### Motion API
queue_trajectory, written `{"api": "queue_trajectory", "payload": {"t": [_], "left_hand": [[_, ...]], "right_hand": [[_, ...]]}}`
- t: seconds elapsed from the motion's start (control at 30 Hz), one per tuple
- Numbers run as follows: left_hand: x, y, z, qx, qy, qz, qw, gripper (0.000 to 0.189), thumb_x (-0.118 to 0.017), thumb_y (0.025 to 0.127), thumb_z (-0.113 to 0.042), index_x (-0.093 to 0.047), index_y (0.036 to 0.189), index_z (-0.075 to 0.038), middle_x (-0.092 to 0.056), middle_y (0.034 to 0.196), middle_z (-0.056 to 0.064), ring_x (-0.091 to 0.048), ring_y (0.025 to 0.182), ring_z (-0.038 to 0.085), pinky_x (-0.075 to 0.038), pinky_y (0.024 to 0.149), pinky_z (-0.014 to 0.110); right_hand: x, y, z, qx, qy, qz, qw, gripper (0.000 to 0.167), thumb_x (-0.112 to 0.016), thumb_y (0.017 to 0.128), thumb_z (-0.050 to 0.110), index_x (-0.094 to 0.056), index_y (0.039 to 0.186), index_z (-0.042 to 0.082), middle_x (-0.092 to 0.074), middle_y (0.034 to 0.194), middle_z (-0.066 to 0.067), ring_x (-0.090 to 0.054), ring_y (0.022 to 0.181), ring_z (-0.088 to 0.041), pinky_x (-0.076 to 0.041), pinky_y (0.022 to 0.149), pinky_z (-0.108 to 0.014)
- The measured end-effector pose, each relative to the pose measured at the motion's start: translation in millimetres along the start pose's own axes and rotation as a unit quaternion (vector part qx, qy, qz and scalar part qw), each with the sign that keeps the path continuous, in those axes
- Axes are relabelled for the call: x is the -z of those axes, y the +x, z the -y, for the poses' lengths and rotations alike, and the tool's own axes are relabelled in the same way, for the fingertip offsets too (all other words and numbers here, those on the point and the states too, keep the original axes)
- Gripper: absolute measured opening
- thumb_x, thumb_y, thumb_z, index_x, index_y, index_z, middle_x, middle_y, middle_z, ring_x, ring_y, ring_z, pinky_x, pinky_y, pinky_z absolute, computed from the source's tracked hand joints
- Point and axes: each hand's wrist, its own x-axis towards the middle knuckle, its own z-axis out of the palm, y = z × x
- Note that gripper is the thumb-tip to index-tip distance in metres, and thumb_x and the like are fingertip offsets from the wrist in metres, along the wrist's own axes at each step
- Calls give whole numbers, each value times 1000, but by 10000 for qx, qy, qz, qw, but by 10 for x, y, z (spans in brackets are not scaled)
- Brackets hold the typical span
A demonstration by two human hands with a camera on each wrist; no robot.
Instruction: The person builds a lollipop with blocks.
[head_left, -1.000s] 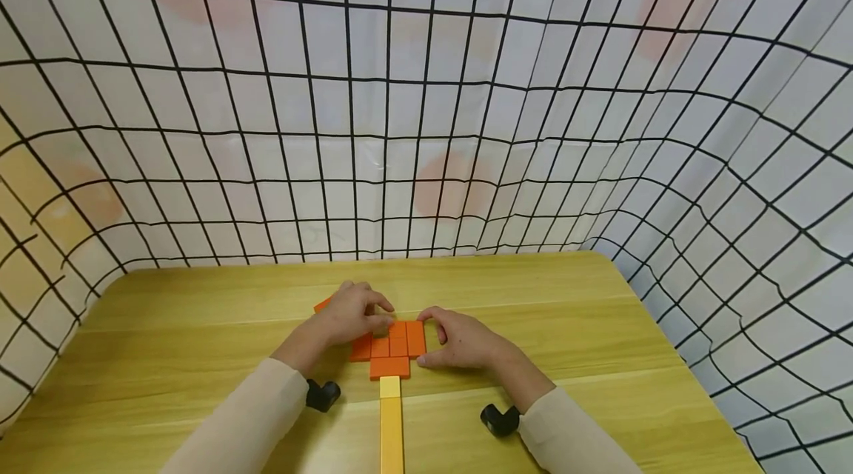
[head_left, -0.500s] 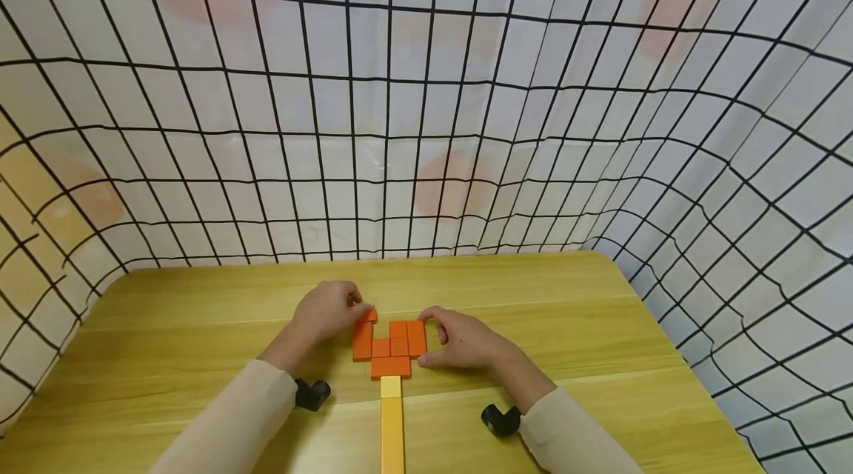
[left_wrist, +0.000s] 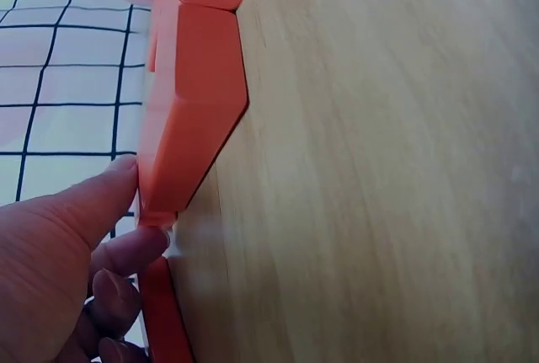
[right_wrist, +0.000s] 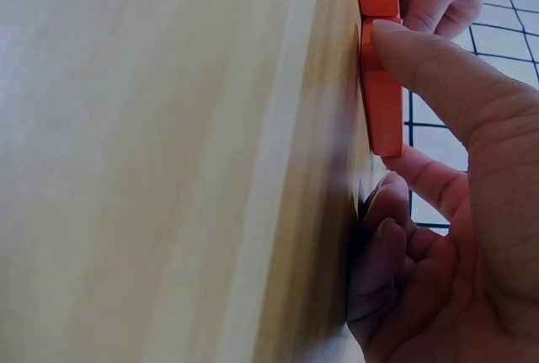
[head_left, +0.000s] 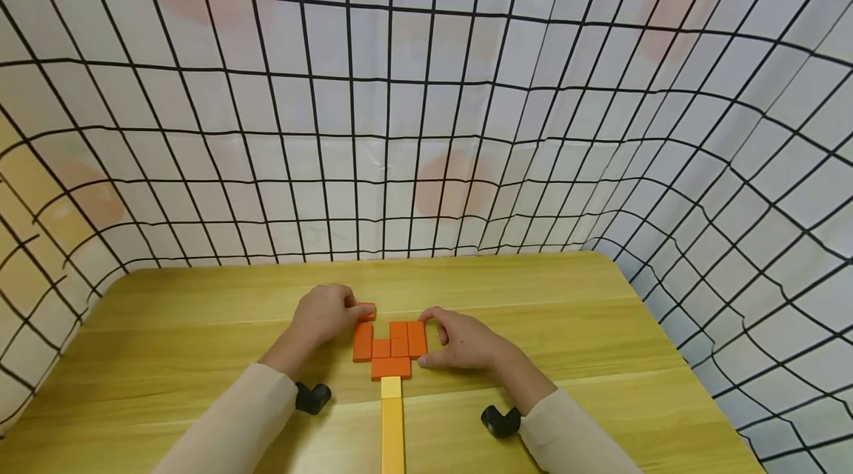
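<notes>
In the head view, my left hand [head_left: 325, 312] pinches a small orange block [head_left: 367, 309] by thumb and fingers, just beyond the upright-laid orange block [head_left: 363, 342] on the left. The left wrist view shows the thumb [left_wrist: 109, 194] and curled fingers close around the orange pieces. My right hand [head_left: 466, 339] spans the right-hand orange block [head_left: 416, 339], thumb at its near end and index finger at its far end. Between these lie smaller orange blocks [head_left: 398, 346] [head_left: 380, 348], above a wider orange block [head_left: 391, 368].
A pale yellow block [head_left: 391, 387] and a long yellow strip [head_left: 392, 433] run from the orange group toward me. The wooden table [head_left: 533, 296] is bounded by black mesh [head_left: 466, 178] before a white sheet. Black wrist cameras [head_left: 313, 398] [head_left: 501, 421] sit below both hands.
My left hand has drawn left from over the small blocks and brought the loose orange block beside the group, then slightly farther away from me. The right hand has stayed put.
</notes>
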Motion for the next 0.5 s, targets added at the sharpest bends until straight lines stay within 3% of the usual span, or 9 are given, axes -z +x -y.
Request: {"api": "queue_trajectory", "payload": {"t": [0.17, 0.33, 0.5], "left_hand": [[-20, 17, -7, -217, -74, -156, 9996, 31, -71, 94, -46, -75, 85, -17, -66, 74, -4, -54, 68, 16, -42, 62, 30], [-46, 23, -16, -381, -39, -289, 9988, 25, -69, 97, -41, -81, 100, -19, -76, 91, -4, -64, 84, 19, -49, 81, 40], [-77, 30, -41, -363, -20, -358, 9987, 24, -70, 96, -40, -81, 105, -20, -78, 99, -3, -63, 97, 29, -43, 88, 48]], "right_hand": [[-6, 3, -13, -13, 22, -18, 10000, 66, -83, 82, 47, -54, 137, 26, -47, 80, 4, -42, 67, -11, -36, 62, -28], [-6, 3, -16, -9, -3, -34, 10000, 66, -83, 83, 48, -54, 137, 26, -47, 80, 4, -41, 67, -11, -36, 63, -28], [-8, 6, -15, -14, -15, -11, 10000, 66, -83, 83, 49, -54, 138, 26, -48, 81, 4, -42, 67, -11, -36, 63, -28]]}}
